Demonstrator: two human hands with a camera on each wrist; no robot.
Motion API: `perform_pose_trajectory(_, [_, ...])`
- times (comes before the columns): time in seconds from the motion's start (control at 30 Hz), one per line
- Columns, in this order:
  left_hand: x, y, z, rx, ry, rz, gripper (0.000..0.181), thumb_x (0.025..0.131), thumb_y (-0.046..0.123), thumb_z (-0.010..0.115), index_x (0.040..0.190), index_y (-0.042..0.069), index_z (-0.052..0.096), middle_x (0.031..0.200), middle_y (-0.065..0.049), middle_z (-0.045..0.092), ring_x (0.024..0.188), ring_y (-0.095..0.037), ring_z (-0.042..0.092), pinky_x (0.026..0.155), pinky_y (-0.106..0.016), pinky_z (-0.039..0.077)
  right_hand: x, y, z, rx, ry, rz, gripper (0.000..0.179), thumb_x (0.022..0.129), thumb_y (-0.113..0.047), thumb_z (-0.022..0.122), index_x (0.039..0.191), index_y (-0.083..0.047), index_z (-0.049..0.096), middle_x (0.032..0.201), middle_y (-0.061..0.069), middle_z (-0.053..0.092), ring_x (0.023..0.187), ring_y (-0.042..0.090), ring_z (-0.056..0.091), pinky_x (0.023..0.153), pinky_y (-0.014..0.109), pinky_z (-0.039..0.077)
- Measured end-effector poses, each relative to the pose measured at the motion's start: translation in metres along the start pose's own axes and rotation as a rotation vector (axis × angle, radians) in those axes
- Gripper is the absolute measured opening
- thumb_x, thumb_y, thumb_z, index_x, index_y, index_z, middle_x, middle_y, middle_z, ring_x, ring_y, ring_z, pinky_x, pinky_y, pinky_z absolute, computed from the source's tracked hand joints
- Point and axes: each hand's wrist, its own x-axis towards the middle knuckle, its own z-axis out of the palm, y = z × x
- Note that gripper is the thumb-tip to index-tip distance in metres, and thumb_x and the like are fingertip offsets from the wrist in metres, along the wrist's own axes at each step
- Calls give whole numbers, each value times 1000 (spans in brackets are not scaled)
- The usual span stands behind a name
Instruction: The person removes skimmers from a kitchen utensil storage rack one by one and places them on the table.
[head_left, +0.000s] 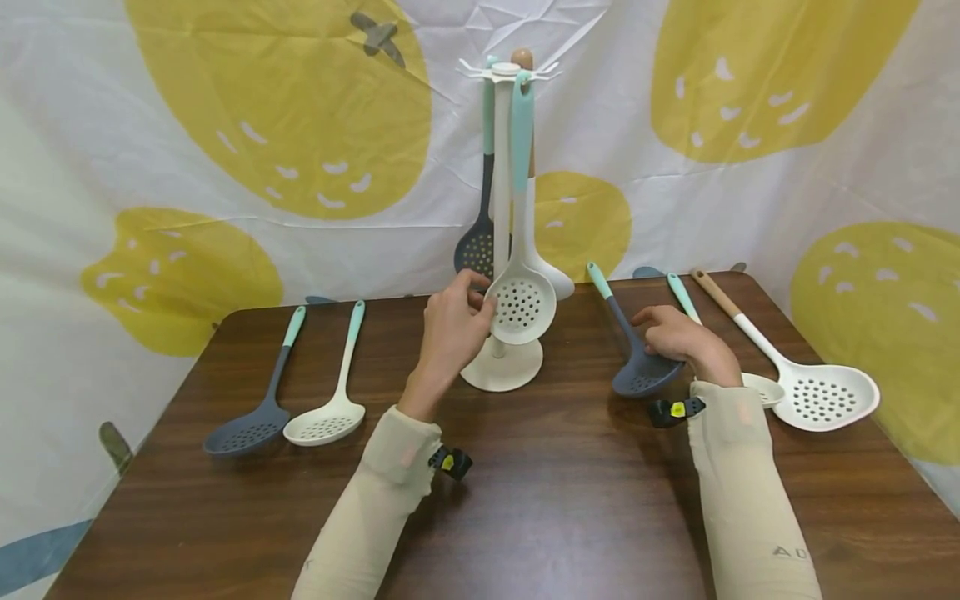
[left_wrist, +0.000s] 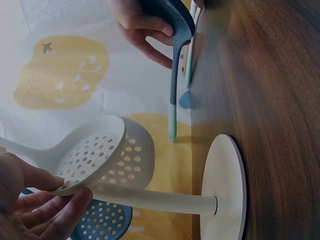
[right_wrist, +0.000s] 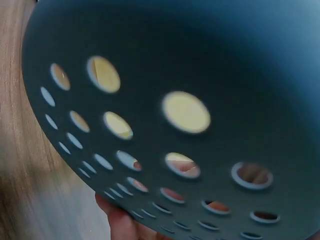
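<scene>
A white skimmer with a mint handle (head_left: 522, 310) hangs from the front of a white utensil stand (head_left: 501, 371). My left hand (head_left: 454, 325) pinches its bowl's rim between thumb and fingers, which the left wrist view shows close up. To the right, my right hand (head_left: 686, 340) grips the bowl of a dark blue skimmer (head_left: 637, 375), whose mint-tipped handle points away from me. That blue bowl (right_wrist: 150, 40) fills the right wrist view, with fingertips showing at its lower edge. In the left wrist view the right thumb lies on the blue skimmer (left_wrist: 175, 55).
On the stand also hang a dark blue skimmer (head_left: 476, 250) and a wooden-handled white utensil (head_left: 555, 279). At left lie a blue skimmer (head_left: 251, 429) and a white skimmer (head_left: 330, 421). Right, a mint-handled white utensil (head_left: 761, 387) lies beside a large wooden-handled skimmer (head_left: 825, 398).
</scene>
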Motion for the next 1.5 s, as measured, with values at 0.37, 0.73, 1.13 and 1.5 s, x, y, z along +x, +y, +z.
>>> perform_pose_trajectory(0.37, [0, 0, -1, 6, 4, 2, 20, 95, 13, 70, 113, 5, 70, 90, -12, 79, 75, -23, 77, 90, -50, 55, 3, 5, 0, -30, -2, 13, 59, 86, 6, 38, 144, 16, 44, 151, 40, 38, 107, 37, 45, 82, 40, 41])
perform_pose_trajectory(0.73, [0, -1, -1, 3, 7, 4, 19, 95, 13, 70, 113, 5, 70, 89, -12, 79, 74, -22, 77, 87, -49, 56, 1, 10, 1, 6, -7, 16, 57, 86, 6, 37, 142, 16, 46, 139, 37, 45, 91, 31, 45, 73, 34, 39])
perform_pose_trajectory(1.13, [0, -1, 1, 0, 3, 2, 18, 96, 13, 69, 112, 5, 70, 88, -11, 79, 72, -21, 77, 89, -49, 56, 0, 17, -3, 30, -45, 47, 60, 86, 7, 35, 145, 13, 44, 141, 35, 40, 86, 28, 38, 71, 34, 35])
perform_pose_trajectory(1.5, [0, -2, 3, -11, -12, 10, 19, 96, 13, 69, 113, 3, 70, 87, -11, 79, 67, -20, 76, 88, -50, 57, -1, 28, -11, 6, -41, 70, 65, 82, 5, 37, 147, 14, 42, 136, 33, 42, 68, 19, 29, 65, 33, 32])
